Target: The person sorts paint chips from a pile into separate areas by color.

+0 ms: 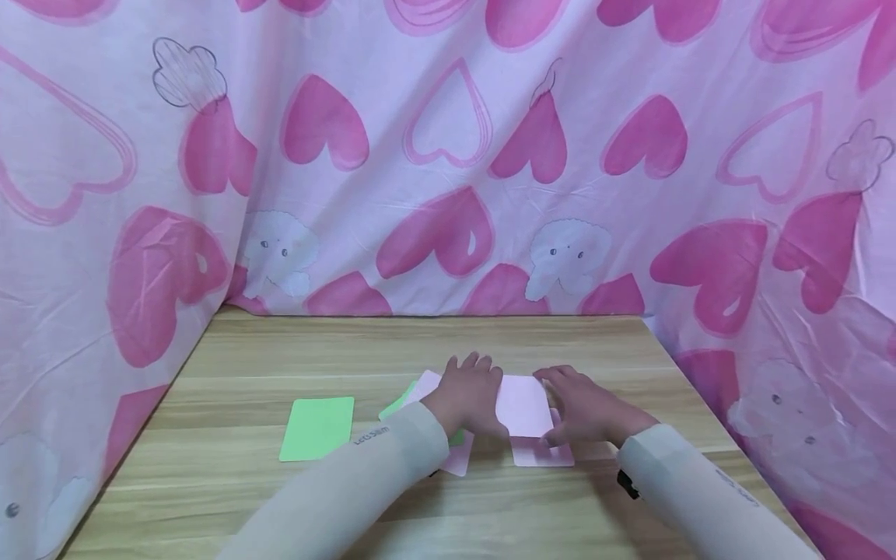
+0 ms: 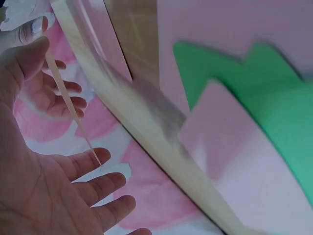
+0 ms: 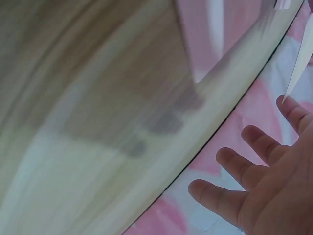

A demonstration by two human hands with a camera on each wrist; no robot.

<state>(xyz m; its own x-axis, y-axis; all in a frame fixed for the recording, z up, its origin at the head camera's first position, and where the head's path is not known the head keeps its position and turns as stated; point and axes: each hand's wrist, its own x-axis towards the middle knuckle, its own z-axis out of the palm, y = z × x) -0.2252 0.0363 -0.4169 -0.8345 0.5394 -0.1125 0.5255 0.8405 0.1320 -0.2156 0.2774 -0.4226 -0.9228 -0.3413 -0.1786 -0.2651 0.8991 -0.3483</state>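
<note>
A pale pink square card [image 1: 523,406] is raised above the table between both hands. My left hand [image 1: 470,395] pinches its left side; in the left wrist view the card [image 2: 71,104] appears edge-on between thumb and index fingertip, the other fingers spread. My right hand [image 1: 588,404] holds the card's right side, thumb at the near edge and index finger at the far edge. Another pink card [image 1: 543,455] lies flat beneath. Under and beside the left forearm, overlapping pink and green cards [image 2: 274,112] lie on the table, partly hidden.
A lone green card [image 1: 317,429] lies flat on the left of the wooden table [image 1: 329,350]. Pink heart-patterned cloth [image 1: 448,233] hangs behind the table and along both sides. Both forearms reach in from the near edge.
</note>
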